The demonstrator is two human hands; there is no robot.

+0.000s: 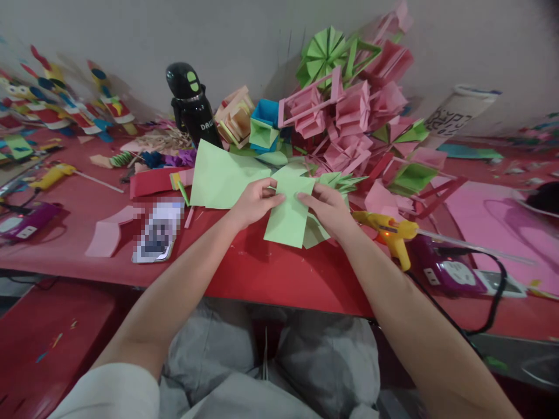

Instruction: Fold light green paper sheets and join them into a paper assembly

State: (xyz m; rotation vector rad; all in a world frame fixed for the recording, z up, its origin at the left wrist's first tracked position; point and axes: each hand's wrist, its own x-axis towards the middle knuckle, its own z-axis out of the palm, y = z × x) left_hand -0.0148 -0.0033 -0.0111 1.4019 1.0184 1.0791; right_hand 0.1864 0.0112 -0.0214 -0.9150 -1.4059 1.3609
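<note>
Between my two hands is a light green paper strip [288, 218], held slightly above the red table. My left hand [257, 202] pinches its left edge, thumb on the front face and fingers behind. On the opposite edge my right hand [326, 208] grips it the same way, thumb on top. A larger light green sheet [222, 177] stands tilted behind my left hand. Folded green paper pieces [343, 181] lie just beyond my right hand. Another green piece [315, 233] shows partly under the strip.
A yellow glue gun [395, 231] lies right of my right hand, near a purple power strip [445, 267]. A phone [159, 230] rests at the left. Behind stand a black bottle [192, 110] and a heap of pink folded paper shapes [349, 107]. The table's red front edge [283, 294] is near my lap.
</note>
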